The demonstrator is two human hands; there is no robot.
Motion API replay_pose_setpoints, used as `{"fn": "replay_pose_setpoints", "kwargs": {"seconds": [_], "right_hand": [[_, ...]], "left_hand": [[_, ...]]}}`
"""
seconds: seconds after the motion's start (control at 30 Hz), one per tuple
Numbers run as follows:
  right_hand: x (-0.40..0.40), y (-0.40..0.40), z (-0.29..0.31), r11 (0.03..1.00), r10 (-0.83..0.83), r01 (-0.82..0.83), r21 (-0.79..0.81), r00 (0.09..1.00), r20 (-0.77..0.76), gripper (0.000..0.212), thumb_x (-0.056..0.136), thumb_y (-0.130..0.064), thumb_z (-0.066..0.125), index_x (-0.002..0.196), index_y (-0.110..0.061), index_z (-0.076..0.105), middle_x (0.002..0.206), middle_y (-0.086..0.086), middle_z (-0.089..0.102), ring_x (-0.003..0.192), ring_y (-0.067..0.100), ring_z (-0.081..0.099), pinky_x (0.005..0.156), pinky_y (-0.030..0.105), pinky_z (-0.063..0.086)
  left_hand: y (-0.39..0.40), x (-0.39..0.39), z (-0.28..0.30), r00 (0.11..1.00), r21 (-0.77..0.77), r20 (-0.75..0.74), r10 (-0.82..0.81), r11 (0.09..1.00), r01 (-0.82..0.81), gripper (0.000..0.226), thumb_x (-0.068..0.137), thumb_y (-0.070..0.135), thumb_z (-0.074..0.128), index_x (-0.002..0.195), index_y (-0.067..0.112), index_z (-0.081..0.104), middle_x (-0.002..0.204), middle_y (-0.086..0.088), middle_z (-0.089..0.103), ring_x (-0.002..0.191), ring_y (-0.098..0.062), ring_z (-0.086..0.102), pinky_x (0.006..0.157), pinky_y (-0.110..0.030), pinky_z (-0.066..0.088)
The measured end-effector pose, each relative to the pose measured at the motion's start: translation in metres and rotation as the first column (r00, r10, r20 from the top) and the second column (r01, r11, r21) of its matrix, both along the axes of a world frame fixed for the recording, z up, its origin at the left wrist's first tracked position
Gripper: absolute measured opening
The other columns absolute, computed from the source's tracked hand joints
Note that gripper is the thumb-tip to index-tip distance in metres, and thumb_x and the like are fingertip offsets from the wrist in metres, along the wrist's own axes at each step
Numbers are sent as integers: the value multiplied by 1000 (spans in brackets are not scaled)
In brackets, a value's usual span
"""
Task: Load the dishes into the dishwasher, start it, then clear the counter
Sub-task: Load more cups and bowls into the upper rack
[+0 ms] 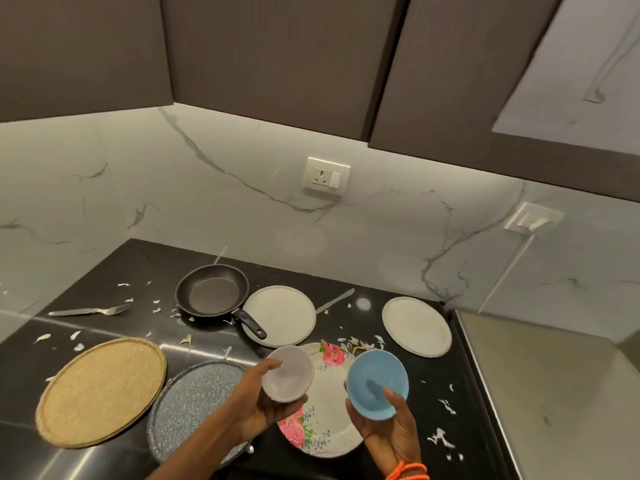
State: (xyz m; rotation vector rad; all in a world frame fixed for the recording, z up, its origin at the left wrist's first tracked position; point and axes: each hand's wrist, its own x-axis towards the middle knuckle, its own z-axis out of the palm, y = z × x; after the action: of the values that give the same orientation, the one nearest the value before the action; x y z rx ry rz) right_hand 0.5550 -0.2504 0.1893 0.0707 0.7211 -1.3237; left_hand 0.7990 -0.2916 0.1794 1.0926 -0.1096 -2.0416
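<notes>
Nearest the camera, the left hand [258,408] grips a white bowl [288,374], thumb over its near rim and fingers curled beneath, so the bowl is lifted off the table [460,393] and tilted with its inside showing. The right hand [386,433] holds a blue bowl [377,384] the same way, thumb inside the rim, fingers under it; orange bands [408,471] circle that wrist. Both bowls hang above a floral plate [327,431], white with pink roses, which lies flat on the black table between the two hands.

Left of that plate sits a speckled grey tray [188,400], partly hidden by the left forearm, and just beside it, further left, a round woven mat [100,391]. White scraps [440,438] are scattered over the table, thickest on the right and around the far left.

Further back, a white plate [280,315] lies near the middle, with the handle of a black pan [211,289] resting across its left edge. A second white plate [417,325] lies to the right, well apart from the first. A knife [336,301] lies between them, toward the wall. A fork [91,310] lies at the far left.

A steel surface [554,393] borders the table on the right. Behind, the marble wall carries a socket [327,176] and a switch plate [533,218], under dark cabinets [277,53].
</notes>
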Motion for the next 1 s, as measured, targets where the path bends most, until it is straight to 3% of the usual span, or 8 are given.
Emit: {"fn": "replay_pose_setpoints", "kwargs": {"seconds": [0.17, 0.3, 0.37, 0.5, 0.67, 0.73, 0.87, 1.0], "right_hand": [[0, 26, 2, 998, -42, 43, -40, 999, 18, 56, 89, -49, 60, 136, -19, 54, 140, 28, 53, 126, 52, 51, 87, 59, 51], [-15, 54, -6, 998, -58, 58, -8, 996, 62, 73, 79, -71, 64, 132, -20, 58, 137, 28, 56, 127, 52, 50, 110, 60, 36], [-24, 71, -5, 995, -103, 103, 9, 992, 70, 73, 80, -67, 65, 133, -19, 57, 134, 29, 57, 124, 53, 52, 113, 59, 32], [-60, 117, -9, 980, -201, 201, -16, 980, -2, 80, 72, -44, 77, 141, -13, 51, 138, 26, 56, 129, 50, 50, 103, 57, 41], [-121, 184, -19, 939, -343, 345, -18, 937, 60, 47, 93, -42, 53, 125, -12, 68, 134, 26, 59, 126, 51, 51, 110, 62, 33], [-148, 213, -23, 908, -418, 419, 11, 906, 67, 43, 97, -42, 48, 113, -12, 75, 127, 25, 64, 121, 50, 54, 109, 63, 33], [-196, 272, -28, 838, -545, 543, 48, 837, 44, 58, 88, -41, 61, 140, -16, 55, 139, 25, 55, 127, 50, 51, 100, 64, 43], [-238, 336, -33, 800, -601, 600, 23, 799, 28, 51, 92, -40, 53, 132, -9, 63, 134, 27, 58, 117, 48, 58, 103, 62, 41]], "left_hand": [[13, -17, 18, 1000, -46, 1, -31, 998, 31, 62, 79, 25, 74, 133, 11, 48, 133, -34, 56, 100, -51, 66, 88, -55, 57], [32, -38, 30, 999, -65, -20, -48, 997, 46, 64, 79, 28, 74, 135, 9, 49, 136, -32, 54, 101, -50, 65, 81, -52, 58], [40, -50, 31, 998, -70, -23, -56, 996, 54, 67, 77, 32, 75, 136, 9, 51, 135, -31, 56, 105, -51, 64, 80, -52, 58], [68, -93, 31, 994, -67, -67, -90, 994, 86, 61, 86, 45, 65, 133, 6, 56, 129, -30, 63, 119, -49, 60, 84, -55, 58], [112, -162, 25, 980, -75, -67, -187, 980, 182, 65, 94, 58, 52, 137, 9, 54, 130, -30, 62, 115, -49, 61, 109, -58, 43], [133, -196, 25, 967, -83, -51, -252, 966, 247, 62, 94, 54, 51, 138, 11, 55, 130, -28, 63, 112, -50, 62, 103, -58, 47], [170, -263, 21, 922, -114, -77, -380, 922, 370, 61, 90, 47, 51, 141, 13, 54, 137, -25, 59, 116, -49, 57, 90, -56, 55], [208, -330, 19, 826, -105, -138, -547, 837, 537, 70, 89, 51, 48, 145, 9, 50, 144, -27, 52, 117, -48, 58, 90, -49, 53]]}}
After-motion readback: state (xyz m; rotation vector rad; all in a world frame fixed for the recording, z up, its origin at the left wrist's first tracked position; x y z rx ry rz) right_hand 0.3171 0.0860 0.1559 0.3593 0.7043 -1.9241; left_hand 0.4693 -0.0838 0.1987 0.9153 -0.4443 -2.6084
